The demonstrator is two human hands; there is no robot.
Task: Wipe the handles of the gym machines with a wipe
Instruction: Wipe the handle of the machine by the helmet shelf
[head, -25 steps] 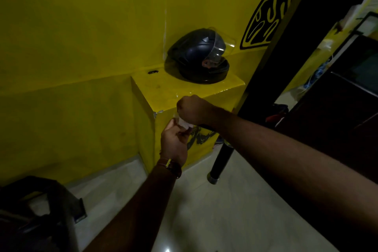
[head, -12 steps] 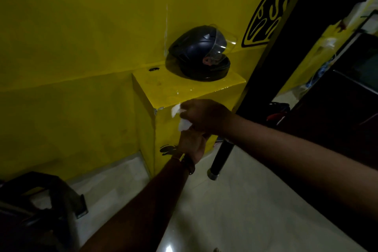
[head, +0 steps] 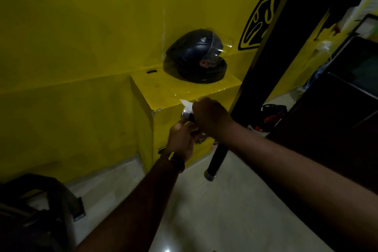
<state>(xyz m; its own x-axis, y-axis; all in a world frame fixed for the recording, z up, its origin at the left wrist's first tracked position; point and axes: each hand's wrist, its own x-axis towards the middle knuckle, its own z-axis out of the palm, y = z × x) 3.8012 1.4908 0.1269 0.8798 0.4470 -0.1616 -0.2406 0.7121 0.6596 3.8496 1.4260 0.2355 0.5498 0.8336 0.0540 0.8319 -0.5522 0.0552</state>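
Wipe is sticking up white from the right hand, which is clenching it around a dark handle with a chrome end pointing left, while the left hand is gripping the handle just beneath, nearer, below the helmet

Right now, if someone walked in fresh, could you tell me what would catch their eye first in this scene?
Probably the black helmet sitting on the bright yellow ledge against the yellow wall. Just below it, at the ledge's front edge, the two hands meet: the right hand grips a white wipe over a dark handle with a shiny end, while the left hand holds on from beneath.
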